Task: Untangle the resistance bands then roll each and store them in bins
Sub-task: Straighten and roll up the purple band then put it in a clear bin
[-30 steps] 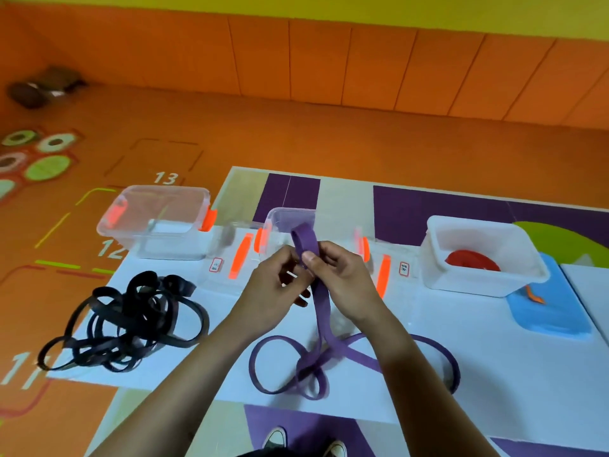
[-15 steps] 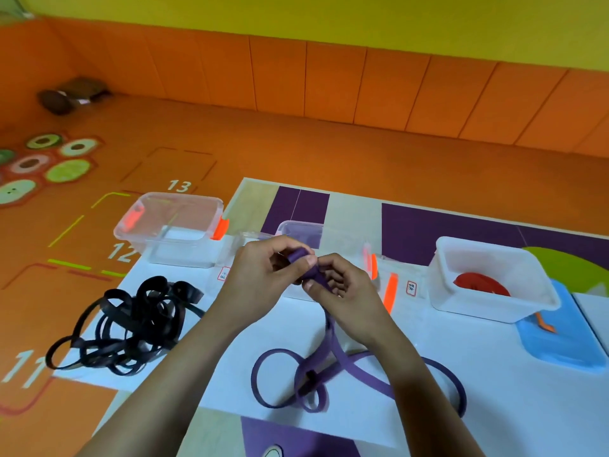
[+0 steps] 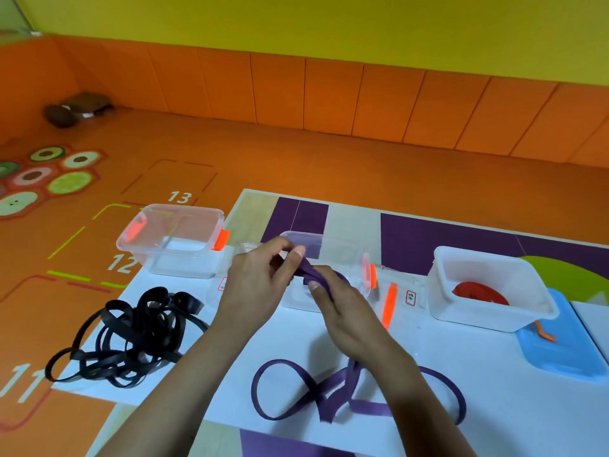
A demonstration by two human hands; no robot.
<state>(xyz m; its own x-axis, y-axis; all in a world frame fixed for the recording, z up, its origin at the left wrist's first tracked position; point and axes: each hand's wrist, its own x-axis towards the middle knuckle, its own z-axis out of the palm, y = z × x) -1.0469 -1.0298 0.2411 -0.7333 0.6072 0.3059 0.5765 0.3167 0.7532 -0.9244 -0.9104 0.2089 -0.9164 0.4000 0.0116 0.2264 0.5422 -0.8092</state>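
Slippage is the risk: the purple band (image 3: 316, 277) (its loose loops trailing on the white board (image 3: 494, 407)) is pinched by the left hand (image 3: 260, 285) and right hand (image 3: 342, 311); slackened, the starting roll could unwind.

I count three bins, the middle bin (image 3: 349, 258), a clear bin (image 3: 174, 258) to its left, a white bin (image 3: 474, 318) to its right, and three bands: black band (image 3: 131, 334), purple band (image 3: 324, 399), red band (image 3: 479, 293).

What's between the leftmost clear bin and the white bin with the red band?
Head view: a second clear bin with orange latches, partly hidden behind the left hand and right hand gripping the purple band; a clear lid lies to its right.
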